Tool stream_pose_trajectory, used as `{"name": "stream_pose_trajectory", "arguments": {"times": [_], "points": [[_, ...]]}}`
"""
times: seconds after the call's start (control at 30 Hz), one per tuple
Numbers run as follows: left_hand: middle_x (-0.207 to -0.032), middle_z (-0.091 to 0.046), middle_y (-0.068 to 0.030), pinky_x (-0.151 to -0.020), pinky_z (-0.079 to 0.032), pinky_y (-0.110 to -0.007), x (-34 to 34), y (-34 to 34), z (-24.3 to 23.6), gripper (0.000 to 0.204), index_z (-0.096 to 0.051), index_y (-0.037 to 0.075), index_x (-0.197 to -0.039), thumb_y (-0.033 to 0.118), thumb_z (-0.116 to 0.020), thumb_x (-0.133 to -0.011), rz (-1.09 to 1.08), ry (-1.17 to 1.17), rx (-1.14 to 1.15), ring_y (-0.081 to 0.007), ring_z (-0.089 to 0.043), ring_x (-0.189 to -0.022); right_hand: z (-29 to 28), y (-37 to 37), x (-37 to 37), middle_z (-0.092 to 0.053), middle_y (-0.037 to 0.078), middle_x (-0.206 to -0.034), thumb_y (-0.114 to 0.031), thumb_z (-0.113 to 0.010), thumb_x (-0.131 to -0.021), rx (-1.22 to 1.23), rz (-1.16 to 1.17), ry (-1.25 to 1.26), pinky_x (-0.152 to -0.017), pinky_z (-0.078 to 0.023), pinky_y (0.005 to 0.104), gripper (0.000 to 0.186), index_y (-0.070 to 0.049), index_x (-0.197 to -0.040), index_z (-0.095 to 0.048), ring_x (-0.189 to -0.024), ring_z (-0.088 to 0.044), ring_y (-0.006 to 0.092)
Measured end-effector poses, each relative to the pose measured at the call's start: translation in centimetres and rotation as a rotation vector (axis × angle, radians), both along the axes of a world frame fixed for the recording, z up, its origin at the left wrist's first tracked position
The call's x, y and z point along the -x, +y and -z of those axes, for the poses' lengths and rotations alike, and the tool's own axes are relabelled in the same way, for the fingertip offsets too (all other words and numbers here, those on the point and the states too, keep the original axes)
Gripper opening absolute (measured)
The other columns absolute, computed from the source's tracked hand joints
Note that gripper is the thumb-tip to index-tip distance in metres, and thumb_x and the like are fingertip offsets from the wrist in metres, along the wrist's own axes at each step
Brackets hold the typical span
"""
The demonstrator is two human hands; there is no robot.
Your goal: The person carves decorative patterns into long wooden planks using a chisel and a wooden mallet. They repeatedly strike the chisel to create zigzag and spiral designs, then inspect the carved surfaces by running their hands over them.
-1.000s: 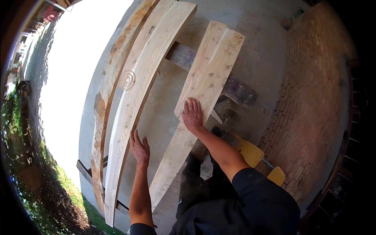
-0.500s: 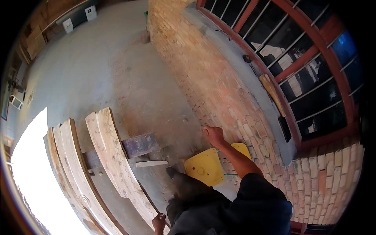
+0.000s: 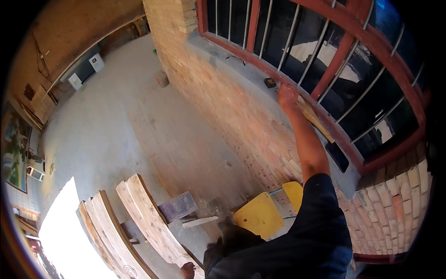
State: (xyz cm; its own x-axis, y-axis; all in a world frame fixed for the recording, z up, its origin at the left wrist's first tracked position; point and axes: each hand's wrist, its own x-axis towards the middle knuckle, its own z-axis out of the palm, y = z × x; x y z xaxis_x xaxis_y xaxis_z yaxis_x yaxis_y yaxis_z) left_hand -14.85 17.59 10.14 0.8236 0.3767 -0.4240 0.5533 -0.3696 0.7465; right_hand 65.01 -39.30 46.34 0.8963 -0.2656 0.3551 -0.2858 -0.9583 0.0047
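My right hand [image 3: 287, 94] reaches out to the window sill [image 3: 218, 58], its fingers curled down and largely hidden. What they close on, if anything, cannot be made out. Just left of it sits a small dark block [image 3: 270, 83]; right beside it, a long wooden piece [image 3: 314, 119] lies along the sill. At the lower edge my left hand [image 3: 187, 270] is curled beside a carved pale wooden board [image 3: 151, 218]; whatever may be in it is too small to tell. More pale boards [image 3: 109, 228] lie to the left, one with a round carving.
A yellow seat [image 3: 259, 216] stands by the brick wall [image 3: 223, 111]. A dark flat object [image 3: 337, 156] and a thin bent piece [image 3: 236, 59] are on the sill. Barred red-framed windows [image 3: 274, 32] rise behind it. A dark plank [image 3: 178, 206] supports the boards; a pale wood strip [image 3: 200, 222] lies nearby.
My right hand has moved up and away from above the yellow seat to the sill. The view has swung toward the window, so the boards sit lower. My left hand stays by the board.
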Motion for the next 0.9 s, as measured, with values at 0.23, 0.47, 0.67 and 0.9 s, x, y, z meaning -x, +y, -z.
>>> {"name": "stream_pose_trajectory", "arguments": {"times": [0.23,0.47,0.67,0.9], "points": [[-0.118,-0.072,-0.0147,-0.079,-0.062,-0.037,0.5,0.5,-1.5,0.032,-0.070,-0.002,-0.133,0.022,-0.058,-0.115,0.034,-0.012,0.114,-0.0229,-0.072,-0.096,1.7,-3.0,-3.9,-0.075,0.018,-0.135,-0.023,-0.068,-0.101,0.112,-0.043,0.114,-0.104,-0.058,0.0493,0.030,-0.010,-0.127,-0.075,-0.126,-0.072,0.0343],[-0.104,-0.077,-0.0157,-0.073,-0.063,-0.036,3.4,0.1,-3.3,0.037,-0.074,-0.003,-0.125,0.029,-0.064,-0.111,-0.370,0.199,0.387,-0.0225,-0.075,-0.086,-3.7,-2.3,-3.6,-0.084,0.010,-0.102,-0.029,-0.075,-0.100,-0.507,-0.143,-0.198,-0.080,-0.062,0.0390,0.024,-0.006,-0.106,-0.078,-0.090,-0.081,0.0205],[-0.106,-0.078,-0.0167,-0.073,-0.063,-0.038,3.0,-0.1,-4.1,0.039,-0.074,-0.004,-0.127,0.030,-0.062,-0.111,-0.328,0.191,0.365,-0.0238,-0.075,-0.086,-2.1,-1.5,-5.5,-0.083,0.005,-0.084,-0.033,-0.078,-0.099,-0.728,-0.131,-0.186,-0.070,-0.060,0.0328,0.027,-0.006,-0.097,-0.079,-0.071,-0.079,0.0133],[-0.106,-0.080,-0.0147,-0.072,-0.061,-0.035,0.5,-0.9,-4.4,0.044,-0.072,-0.004,-0.132,0.034,-0.063,-0.111,-0.318,0.253,0.312,-0.0204,-0.075,-0.085,-0.5,-2.7,-6.9,-0.082,0.008,-0.081,-0.028,-0.077,-0.100,-0.705,-0.158,-0.142,-0.073,-0.061,0.0332,0.027,-0.001,-0.097,-0.079,-0.072,-0.080,0.0162]]}}
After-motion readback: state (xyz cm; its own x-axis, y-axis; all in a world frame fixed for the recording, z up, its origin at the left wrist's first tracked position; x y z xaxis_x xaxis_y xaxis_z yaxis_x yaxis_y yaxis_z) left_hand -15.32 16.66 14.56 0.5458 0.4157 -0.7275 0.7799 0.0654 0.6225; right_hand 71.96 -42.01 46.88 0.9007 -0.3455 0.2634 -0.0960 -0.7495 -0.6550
